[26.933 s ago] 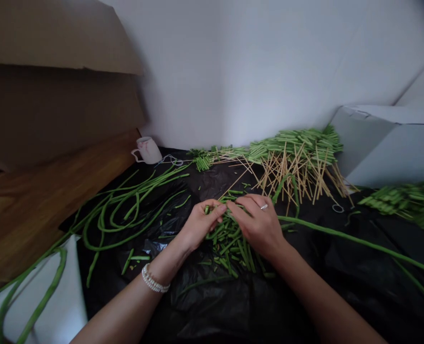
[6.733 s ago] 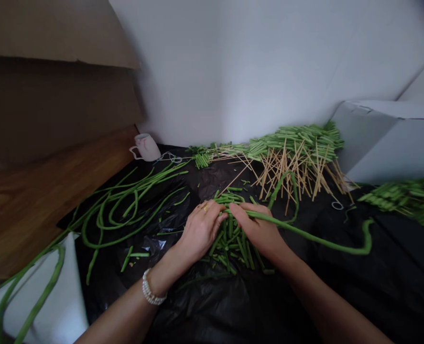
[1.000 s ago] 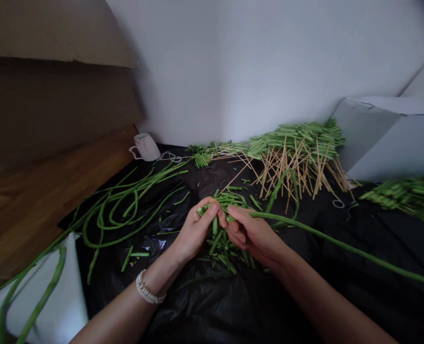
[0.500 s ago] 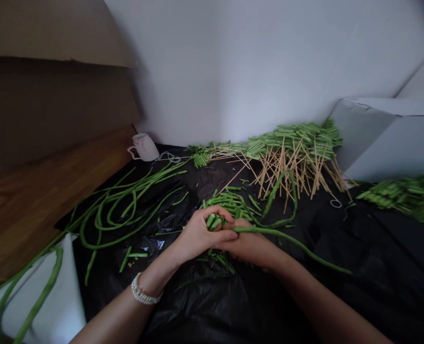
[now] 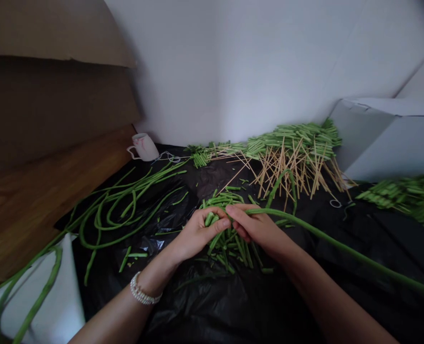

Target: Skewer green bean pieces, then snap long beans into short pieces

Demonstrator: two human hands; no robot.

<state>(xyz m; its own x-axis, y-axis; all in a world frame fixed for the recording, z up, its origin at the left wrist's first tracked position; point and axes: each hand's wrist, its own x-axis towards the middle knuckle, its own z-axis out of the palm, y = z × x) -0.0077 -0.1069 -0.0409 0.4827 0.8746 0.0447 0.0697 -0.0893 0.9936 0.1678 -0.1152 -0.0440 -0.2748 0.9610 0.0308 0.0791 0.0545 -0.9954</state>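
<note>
My left hand (image 5: pixel 201 232), with a beaded bracelet at the wrist, is closed around a few short cut bean pieces (image 5: pixel 212 219) whose ends stick out above the thumb. Beside it, fingertips almost meeting, my right hand (image 5: pixel 256 225) pinches one end of a long green bean (image 5: pixel 315 231). That bean runs over the right forearm and out to the right edge. Beneath both hands lies a heap of cut bean pieces (image 5: pixel 229 248) on black plastic sheeting (image 5: pixel 204 310). Whether the long bean's tip touches the left hand's pieces I cannot tell.
Whole long beans (image 5: pixel 125 220) curl at the left. At the back are skewered bean pieces (image 5: pixel 298 136) with bare wooden sticks (image 5: pixel 287 167), and another green pile (image 5: pixel 408 193) at right. A white mug (image 5: pixel 144 147), a cardboard box (image 5: pixel 54 95) and a grey-white box (image 5: pixel 384 138) stand around.
My right hand has moved up and out from under my left hand, uncovering more of the heap. The long bean it holds has swung up and now reaches farther right.
</note>
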